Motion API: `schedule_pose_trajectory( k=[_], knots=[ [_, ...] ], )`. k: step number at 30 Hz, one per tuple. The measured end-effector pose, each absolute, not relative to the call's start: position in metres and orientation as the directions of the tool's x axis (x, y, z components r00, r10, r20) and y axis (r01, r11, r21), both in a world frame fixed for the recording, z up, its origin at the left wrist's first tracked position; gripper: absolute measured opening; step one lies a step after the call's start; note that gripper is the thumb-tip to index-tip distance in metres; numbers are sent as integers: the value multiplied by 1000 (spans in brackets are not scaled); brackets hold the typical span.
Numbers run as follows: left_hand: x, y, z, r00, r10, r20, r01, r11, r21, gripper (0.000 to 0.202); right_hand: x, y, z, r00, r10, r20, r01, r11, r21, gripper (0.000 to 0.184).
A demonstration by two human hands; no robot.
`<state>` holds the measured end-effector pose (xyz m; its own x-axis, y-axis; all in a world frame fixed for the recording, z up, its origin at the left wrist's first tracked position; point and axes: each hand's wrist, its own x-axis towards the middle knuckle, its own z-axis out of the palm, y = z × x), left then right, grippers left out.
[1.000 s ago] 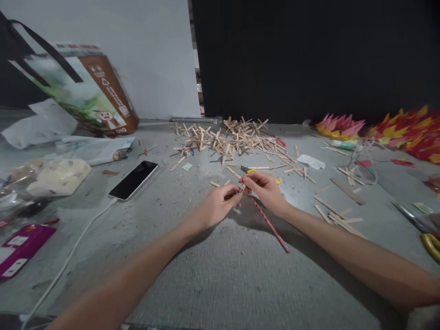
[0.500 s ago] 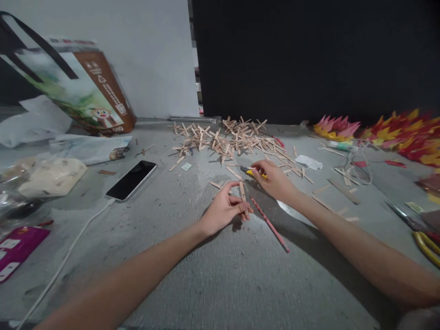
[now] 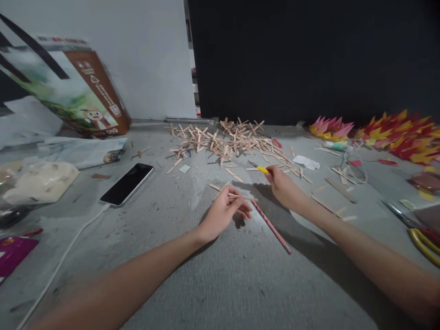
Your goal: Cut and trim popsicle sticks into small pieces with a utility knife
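Note:
My left hand (image 3: 220,214), just left of centre, pinches a thin wooden craft stick (image 3: 245,197), which is turned nearly edge-on. My right hand (image 3: 284,185) is closed around a yellow utility knife (image 3: 262,169), its dark blade pointing up and left, apart from the stick. Right of my left hand, a red patterned pencil (image 3: 272,226) lies slanted on the grey table (image 3: 192,284). Another craft stick (image 3: 215,187) lies partly behind my left fingers. Beyond both hands is a large pile of craft sticks (image 3: 220,143), many of them joined into crosses.
On the left are a phone (image 3: 127,184) with a white cable, plastic packets (image 3: 43,183) and a printed bag (image 3: 92,91). On the right lie loose sticks (image 3: 325,206), crumpled tissue (image 3: 305,162), scissors (image 3: 421,243) and red-yellow paper shapes (image 3: 402,137). A black panel (image 3: 309,59) stands behind.
The stick in my left hand has turned from upright to nearly level. My right hand has drawn the knife away to the right, and its blade now shows clear of the stick.

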<state>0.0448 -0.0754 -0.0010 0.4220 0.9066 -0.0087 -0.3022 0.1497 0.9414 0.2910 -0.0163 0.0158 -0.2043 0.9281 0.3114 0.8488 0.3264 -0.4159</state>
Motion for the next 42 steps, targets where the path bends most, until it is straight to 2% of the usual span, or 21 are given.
schedule_pose_trajectory(
  k=[2,4,6,11,14,18,22,25,27,30,34,38,42],
  knots=[
    [46,-75,-1,435,900,4,-308,145,940,47,284,-37,27,-189,957,222,747,287,-600,39],
    [47,-75,-1,452,892,15,-324,148,934,48,274,-58,37,-211,970,119,646,230,-728,44],
    [47,-76,0,460,888,28,-342,148,928,49,264,-74,42,-227,973,47,525,163,-836,42],
    [46,-81,3,497,867,25,-362,181,915,49,254,-90,41,-163,986,41,454,112,-884,38],
    [44,-83,6,501,866,20,-362,189,913,45,257,-90,36,-176,982,70,475,147,-868,33],
    [43,-82,6,539,841,-33,-316,239,918,42,262,-90,30,-182,974,135,518,212,-829,39],
    [44,-79,4,573,807,-141,-230,324,918,49,271,-88,29,-264,892,366,552,451,-701,10],
    [43,-79,7,604,772,-198,-89,312,946,46,276,-86,29,-330,802,499,582,589,-561,26],
    [41,-80,9,633,745,-210,-47,307,951,40,278,-86,28,-360,756,546,602,636,-484,30],
    [39,-79,9,607,772,-185,-99,305,947,36,278,-90,24,-375,739,559,633,645,-428,28],
    [36,-75,3,514,850,-115,-160,227,961,37,281,-96,16,-403,734,547,606,661,-442,49],
    [34,-73,0,487,868,-97,-202,220,954,38,283,-91,9,-526,656,541,533,751,-391,40],
    [35,-76,3,525,846,-97,-196,231,953,41,281,-82,8,-488,667,563,554,735,-391,39]
  ],
)
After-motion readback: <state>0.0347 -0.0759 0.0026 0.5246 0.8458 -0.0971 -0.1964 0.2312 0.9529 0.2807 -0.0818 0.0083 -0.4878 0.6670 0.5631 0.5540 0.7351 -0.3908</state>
